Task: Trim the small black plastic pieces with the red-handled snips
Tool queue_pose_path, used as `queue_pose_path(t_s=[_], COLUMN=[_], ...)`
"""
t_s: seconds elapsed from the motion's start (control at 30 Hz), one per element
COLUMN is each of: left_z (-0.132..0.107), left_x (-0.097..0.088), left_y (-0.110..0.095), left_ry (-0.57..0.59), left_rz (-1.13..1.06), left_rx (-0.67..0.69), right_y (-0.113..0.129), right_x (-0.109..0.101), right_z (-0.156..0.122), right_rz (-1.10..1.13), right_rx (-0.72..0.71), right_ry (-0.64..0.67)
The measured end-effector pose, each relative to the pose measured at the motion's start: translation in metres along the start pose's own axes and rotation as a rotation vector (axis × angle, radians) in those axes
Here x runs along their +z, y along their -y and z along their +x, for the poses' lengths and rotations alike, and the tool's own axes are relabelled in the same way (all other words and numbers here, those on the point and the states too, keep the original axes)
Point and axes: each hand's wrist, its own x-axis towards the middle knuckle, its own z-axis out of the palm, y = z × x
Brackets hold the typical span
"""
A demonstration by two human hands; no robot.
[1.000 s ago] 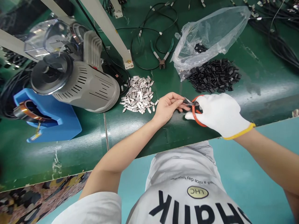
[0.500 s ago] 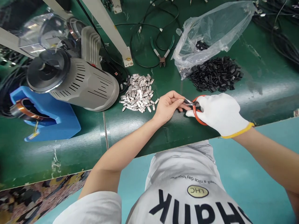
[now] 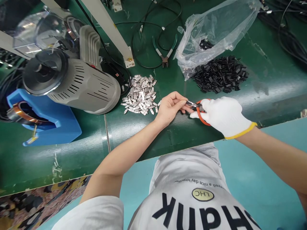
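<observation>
In the head view, with the pile of silver pieces (image 3: 141, 95) as landmark, the left hand (image 3: 168, 110) lies just right of it, forearm slanting up from the near edge of the table (image 3: 168, 140). Its fingers curl, thumb and forefinger brought together at the tip of the red-handled tool (image 3: 200, 118). The right hand (image 3: 224, 116), in a white glove with a yellow cuff, comes in from farther right of the pile, palm down, clenched around the tool's handles.

Whether the left fingers grip a small piece or just the tool's tip, I cannot tell; the glove covers part of the handles, and the left upper arm disappears under a sleeve.

The tool lies between the hands, right of the pile, its slender metal end pointing toward the left fingertips and its handles bright orange-red.
</observation>
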Motion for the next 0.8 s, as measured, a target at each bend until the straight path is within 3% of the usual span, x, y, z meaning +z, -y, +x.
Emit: queue_pose_path(t_s=[0.2,0.47,0.6,0.8], left_z=[0.001,0.000,-0.003,-0.004], left_x=[0.000,0.004,0.005,0.003], left_y=[0.002,0.000,0.001,0.003], left_ry=[-0.018,-0.034,-0.061,-0.064], left_rz=[0.012,0.091,0.201,0.247], left_rx=[-0.005,0.047,0.128,0.135], right_y=[-0.003,0.003,0.006,0.006], right_x=[-0.004,-0.004,-0.013,-0.028], right_z=[0.001,0.003,0.005,0.012], right_rz=[0.098,0.163,0.184,0.234], right_rx=[-0.004,0.109,0.137,0.126], right_ry=[0.116,0.138,0.168,0.208])
